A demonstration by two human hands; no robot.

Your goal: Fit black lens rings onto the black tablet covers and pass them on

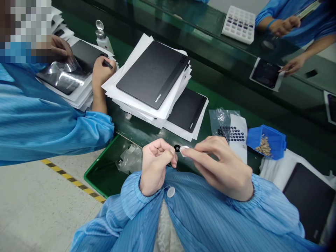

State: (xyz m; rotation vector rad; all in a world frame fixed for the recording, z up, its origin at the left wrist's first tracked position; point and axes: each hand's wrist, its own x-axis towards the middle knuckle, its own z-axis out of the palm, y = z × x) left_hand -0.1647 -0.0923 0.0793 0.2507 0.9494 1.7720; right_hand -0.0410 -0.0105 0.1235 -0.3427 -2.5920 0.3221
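Smock (210, 220) cut off below; left hand (155, 167) pinches black ring (175, 148), right hand (224, 166) white scrap (183, 150), half-hidden.

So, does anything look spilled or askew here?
Nothing looks spilled; the small parts sit inside the blue bin. Slightly askew, though: the white sheets under the upper central tablet jut out at uneven angles.

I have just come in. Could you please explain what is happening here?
The left hand holds a small black ring at its fingertips; the right hand pinches a white scrap beside it. Ahead, a tablet lies on stacked white sheets; a sheet of similar rings is to the right. At left, a co-worker's hand grips clear film over another tablet.
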